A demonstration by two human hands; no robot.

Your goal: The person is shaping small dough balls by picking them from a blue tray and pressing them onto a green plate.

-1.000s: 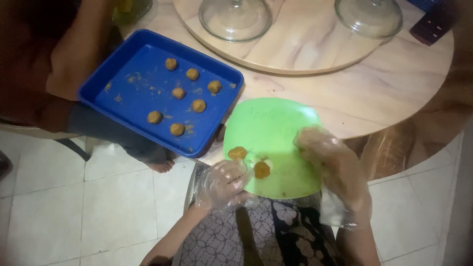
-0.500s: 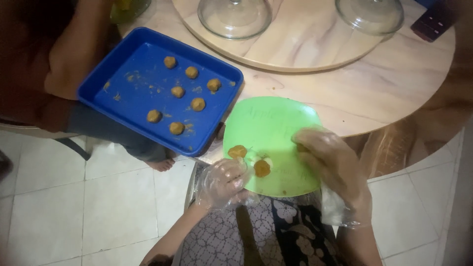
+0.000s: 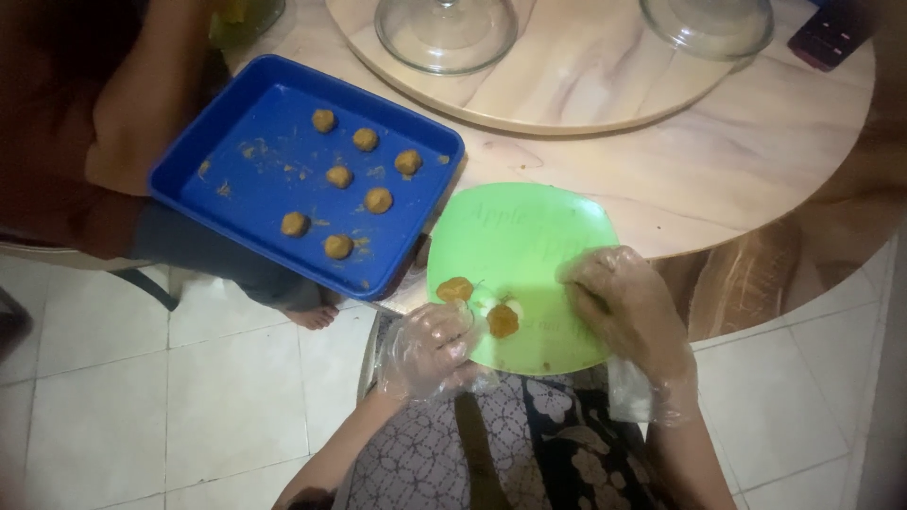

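Note:
A square light green plate [image 3: 529, 236] rests on my lap against the round table's edge. Two brown dough balls [image 3: 454, 289] [image 3: 503, 320] lie on its near left part. My left hand [image 3: 433, 351], in a clear plastic glove, curls under the plate's near left edge, close to the balls. My right hand [image 3: 619, 302], also gloved, lies on the plate's right side with the fingers bent inward; I cannot see whether anything is in it.
A blue tray [image 3: 283, 123] with several brown balls juts over the table's left edge. Another person's arm [image 3: 151, 94] and bare foot [image 3: 307, 316] are at the left. Two glass domes [image 3: 446, 33] [image 3: 713, 24] stand on a round wooden turntable [image 3: 567, 90].
Both hands have shifted only slightly on the plate. The balls and tray stay where they were.

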